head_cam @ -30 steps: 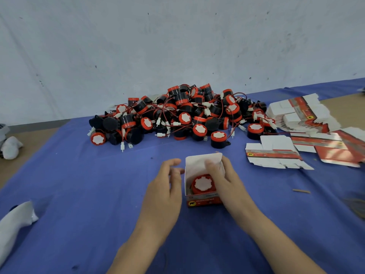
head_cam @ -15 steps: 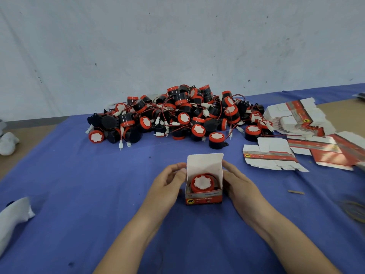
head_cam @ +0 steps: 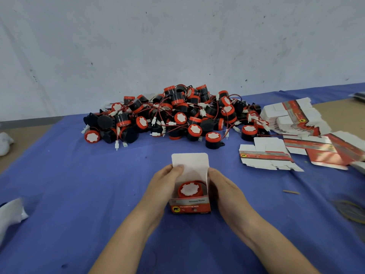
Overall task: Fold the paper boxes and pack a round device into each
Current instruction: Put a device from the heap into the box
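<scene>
The paper box [head_cam: 190, 206] stands near the middle of the blue cloth [head_cam: 79, 194]. The left hand [head_cam: 165, 186] pinches its left wall by the raised lid flap [head_cam: 189, 161], and the right hand [head_cam: 227, 190] grips the right wall. The round device [head_cam: 190, 189] sits inside, seemingly high, so a hurried fold could crease the flap or leave it untucked.

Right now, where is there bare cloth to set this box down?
Widest patch: blue cloth left of the left hand holding the box, bordered by the device pile behind and the white bag at the left edge. A smaller patch lies right of the right hand, short of the flat blanks and the small stick. Crowded: the pile and the blanks.
</scene>
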Motion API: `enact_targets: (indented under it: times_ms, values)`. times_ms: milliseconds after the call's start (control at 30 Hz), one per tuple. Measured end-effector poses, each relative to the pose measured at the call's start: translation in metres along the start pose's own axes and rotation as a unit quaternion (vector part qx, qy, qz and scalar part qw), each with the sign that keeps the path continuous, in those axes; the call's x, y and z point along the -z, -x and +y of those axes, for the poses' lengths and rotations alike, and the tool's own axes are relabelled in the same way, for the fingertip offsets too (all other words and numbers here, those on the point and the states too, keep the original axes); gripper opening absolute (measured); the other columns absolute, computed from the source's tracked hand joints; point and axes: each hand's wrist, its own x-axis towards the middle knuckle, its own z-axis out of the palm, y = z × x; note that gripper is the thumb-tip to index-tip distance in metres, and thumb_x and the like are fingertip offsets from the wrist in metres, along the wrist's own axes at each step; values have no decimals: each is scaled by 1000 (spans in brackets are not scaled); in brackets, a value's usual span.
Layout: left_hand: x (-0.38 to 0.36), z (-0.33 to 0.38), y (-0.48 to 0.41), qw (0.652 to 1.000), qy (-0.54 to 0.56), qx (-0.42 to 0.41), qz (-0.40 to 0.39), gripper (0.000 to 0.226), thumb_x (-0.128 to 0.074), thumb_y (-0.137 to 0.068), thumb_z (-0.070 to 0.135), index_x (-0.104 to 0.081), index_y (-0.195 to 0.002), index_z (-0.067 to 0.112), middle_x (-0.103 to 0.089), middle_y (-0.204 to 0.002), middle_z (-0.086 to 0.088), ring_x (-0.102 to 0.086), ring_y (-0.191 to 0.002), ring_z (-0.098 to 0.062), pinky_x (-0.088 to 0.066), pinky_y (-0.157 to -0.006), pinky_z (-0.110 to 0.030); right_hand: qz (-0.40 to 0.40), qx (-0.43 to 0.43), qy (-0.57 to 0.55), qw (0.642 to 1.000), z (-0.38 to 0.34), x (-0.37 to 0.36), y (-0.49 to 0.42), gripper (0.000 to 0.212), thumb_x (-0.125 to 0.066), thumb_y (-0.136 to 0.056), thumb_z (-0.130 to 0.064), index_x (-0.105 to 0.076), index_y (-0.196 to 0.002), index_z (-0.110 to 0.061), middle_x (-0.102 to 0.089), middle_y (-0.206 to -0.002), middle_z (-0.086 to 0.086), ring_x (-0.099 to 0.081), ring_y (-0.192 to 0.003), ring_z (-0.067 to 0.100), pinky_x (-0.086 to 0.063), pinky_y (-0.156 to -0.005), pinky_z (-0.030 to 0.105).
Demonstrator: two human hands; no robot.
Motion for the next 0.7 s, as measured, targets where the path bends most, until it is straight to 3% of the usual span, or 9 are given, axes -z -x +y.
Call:
enact_targets:
  times_ms: [100, 267, 367, 467, 533, 600, 700]
  values:
    - [7, 3, 1, 986, 126, 94, -59, 34, -52, -96, 28, -76, -113, 12, -72, -117, -14, -69, -108, -33, -54, -94, -45, 7, -10, -17, 1000, 1, -2, 0, 39, -37, -105, -29, -75, -108, -25, -77, -107, 3, -74, -100, 21, -57, -88, 38]
    - [6, 5, 1, 977, 168, 100, -83, 31, -54, -95, 24, -76, -112, 11, -73, -114, -15, -72, -100, -34, -58, -87, -45, -1, -25, -42, 999, 2, -10, 3, 39, -38, -105, -44, -74, -111, -28, -78, -105, 4, -74, -100, 23, -55, -96, 44]
    - [5, 6, 2, 975, 177, 99, -91, 31, -53, -94, 24, -77, -109, 11, -72, -117, -16, -70, -104, -35, -57, -88, -47, -14, -6, -26, 1000, 0, -12, 6, 42, -40, -104, -43, -78, -88, -32, -79, -94, 2, -76, -88, 19, -60, -77, 35]
    - [7, 8, 5, 960, 217, 108, -138, 33, -52, -89, 23, -79, -102, 8, -73, -112, -16, -73, -95, -33, -60, -75, -42, -25, 40, 19, 999, 0, -10, 10, 27, -45, -101, -35, -68, -96, -22, -75, -100, 9, -74, -88, 17, -60, -69, 26]
    - [12, 6, 4, 958, 216, 119, -148, 33, -53, -89, 25, -79, -98, 7, -74, -105, -16, -74, -86, -32, -59, -67, -38, -52, 69, 27, 996, 1, -8, 12, 18, -51, -97, -34, -67, -99, -25, -73, -102, 8, -73, -91, 18, -59, -70, 24]
    - [16, 4, 3, 964, 189, 123, -142, 35, -55, -92, 28, -76, -110, 7, -72, -113, -18, -73, -95, -34, -59, -73, -41, -80, 84, 34, 993, 1, -7, 14, 19, -54, -90, -31, -68, -101, -32, -74, -103, 2, -73, -96, 18, -58, -72, 23]
    - [17, -2, 2, 987, 105, 68, -100, 39, -60, -94, 37, -72, -118, 9, -71, -116, -19, -70, -105, -35, -59, -83, -43, -93, 91, 80, 988, -1, -8, 16, 32, -54, -96, -11, -65, -113, -35, -74, -105, -6, -72, -97, 10, -56, -74, 21]
